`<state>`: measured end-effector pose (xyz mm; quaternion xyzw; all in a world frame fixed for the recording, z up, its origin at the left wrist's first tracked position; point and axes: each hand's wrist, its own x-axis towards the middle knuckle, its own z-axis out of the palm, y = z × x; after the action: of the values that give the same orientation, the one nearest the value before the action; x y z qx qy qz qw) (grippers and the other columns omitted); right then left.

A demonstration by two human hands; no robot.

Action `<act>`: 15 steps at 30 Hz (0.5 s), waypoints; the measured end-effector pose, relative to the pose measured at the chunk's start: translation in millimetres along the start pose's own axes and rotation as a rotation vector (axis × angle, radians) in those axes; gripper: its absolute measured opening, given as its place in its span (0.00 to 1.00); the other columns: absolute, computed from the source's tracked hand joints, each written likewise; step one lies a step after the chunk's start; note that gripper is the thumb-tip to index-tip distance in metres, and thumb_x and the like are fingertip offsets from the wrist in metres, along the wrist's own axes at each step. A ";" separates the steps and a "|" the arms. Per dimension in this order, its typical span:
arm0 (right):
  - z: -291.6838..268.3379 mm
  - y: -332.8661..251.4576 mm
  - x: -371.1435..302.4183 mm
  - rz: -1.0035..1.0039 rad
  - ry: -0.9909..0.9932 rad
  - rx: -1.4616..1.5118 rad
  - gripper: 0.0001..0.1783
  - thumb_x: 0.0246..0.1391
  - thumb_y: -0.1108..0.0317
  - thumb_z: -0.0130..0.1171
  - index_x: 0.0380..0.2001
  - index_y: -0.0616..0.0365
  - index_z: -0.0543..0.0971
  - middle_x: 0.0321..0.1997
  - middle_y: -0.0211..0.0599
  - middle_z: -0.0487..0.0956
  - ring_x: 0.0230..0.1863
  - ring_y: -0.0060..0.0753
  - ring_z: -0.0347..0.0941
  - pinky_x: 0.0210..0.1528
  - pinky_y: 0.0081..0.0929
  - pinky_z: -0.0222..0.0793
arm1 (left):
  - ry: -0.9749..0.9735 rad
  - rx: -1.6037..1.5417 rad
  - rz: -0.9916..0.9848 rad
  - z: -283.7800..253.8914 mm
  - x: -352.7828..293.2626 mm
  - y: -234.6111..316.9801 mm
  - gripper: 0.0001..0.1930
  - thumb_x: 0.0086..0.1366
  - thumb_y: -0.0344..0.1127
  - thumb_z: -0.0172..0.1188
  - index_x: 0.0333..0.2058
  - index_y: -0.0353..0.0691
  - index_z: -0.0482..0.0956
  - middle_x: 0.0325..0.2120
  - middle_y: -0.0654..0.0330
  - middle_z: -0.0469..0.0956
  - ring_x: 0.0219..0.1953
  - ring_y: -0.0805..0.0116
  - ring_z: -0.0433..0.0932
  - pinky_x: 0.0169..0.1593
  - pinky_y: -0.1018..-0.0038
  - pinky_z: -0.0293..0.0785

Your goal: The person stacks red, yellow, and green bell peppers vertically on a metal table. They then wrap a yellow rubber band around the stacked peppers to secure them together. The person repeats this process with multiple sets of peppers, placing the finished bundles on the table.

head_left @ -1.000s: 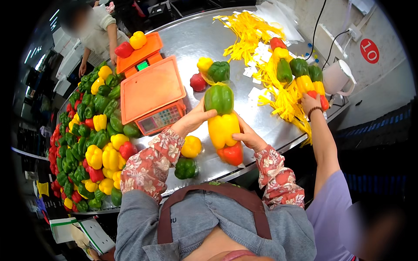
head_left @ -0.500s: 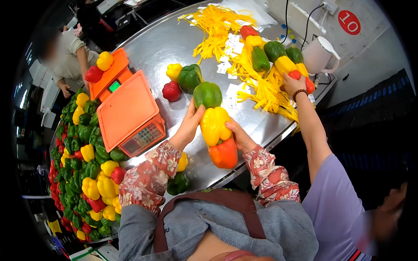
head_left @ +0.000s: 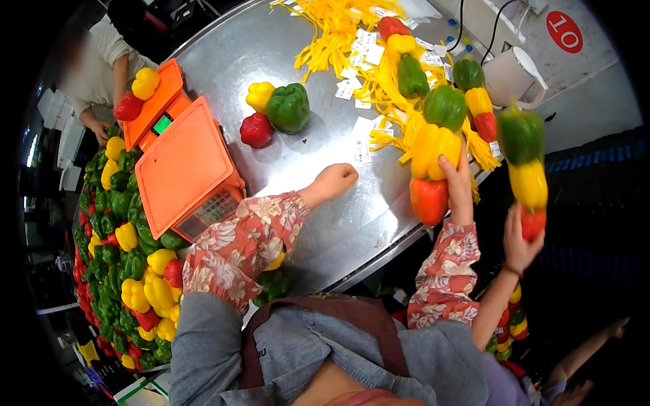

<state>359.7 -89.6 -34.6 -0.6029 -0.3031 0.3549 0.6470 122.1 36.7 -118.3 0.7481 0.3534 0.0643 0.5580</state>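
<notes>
My right hand (head_left: 458, 177) is closed around a row of three bell peppers, green (head_left: 445, 107), yellow (head_left: 433, 150) and orange-red (head_left: 428, 201), stacked end to end over the table's right side. My left hand (head_left: 332, 184) hovers above the bare metal with its fingers curled in; nothing shows in it. Ahead of that hand, a loose group holds a green bell pepper (head_left: 288, 108), a yellow one (head_left: 260, 97) and a red one (head_left: 256, 130). To my right, a co-worker's hand (head_left: 522, 241) grips another green, yellow and red row (head_left: 528, 184).
Orange scales (head_left: 189, 166) stand at the left beside a large heap of bell peppers (head_left: 125, 271). Yellow straps with white tags (head_left: 332, 37) cover the far side of the metal table (head_left: 217, 61). A pale kettle (head_left: 509, 78) sits by the wall. Another person works at the far left.
My right hand has carried the pepper row rightward, while my left hand has let go of it and curled. The co-worker has lifted another row off the table toward the right.
</notes>
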 end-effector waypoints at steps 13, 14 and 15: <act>-34.5 -14.5 79.1 -0.164 0.221 -1.273 0.48 0.37 0.48 0.59 0.60 0.56 0.54 0.46 0.55 0.70 0.48 0.53 0.67 0.48 0.39 0.62 | 0.456 0.611 0.123 -18.4 108.9 13.6 0.22 0.44 0.43 0.66 0.38 0.40 0.73 0.33 0.54 0.69 0.41 0.56 0.69 0.43 0.64 0.67; -34.4 -15.6 83.9 -0.128 0.217 -1.285 0.45 0.39 0.51 0.60 0.59 0.55 0.55 0.47 0.53 0.70 0.49 0.51 0.66 0.49 0.40 0.61 | 0.417 0.594 0.129 -20.4 112.1 11.1 0.21 0.45 0.42 0.66 0.37 0.40 0.73 0.33 0.54 0.69 0.40 0.56 0.69 0.43 0.65 0.67; -35.5 -7.3 85.6 -0.251 0.237 -1.392 0.43 0.40 0.53 0.59 0.59 0.55 0.56 0.48 0.52 0.70 0.50 0.50 0.66 0.49 0.40 0.61 | 0.371 0.579 0.137 -21.4 112.9 10.8 0.20 0.45 0.42 0.66 0.36 0.39 0.74 0.32 0.54 0.69 0.39 0.56 0.69 0.42 0.66 0.66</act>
<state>437.9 -39.2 -33.6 -0.8709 -0.4538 -0.0656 0.1768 200.2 120.0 -134.5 0.8729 0.4014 0.1335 0.2433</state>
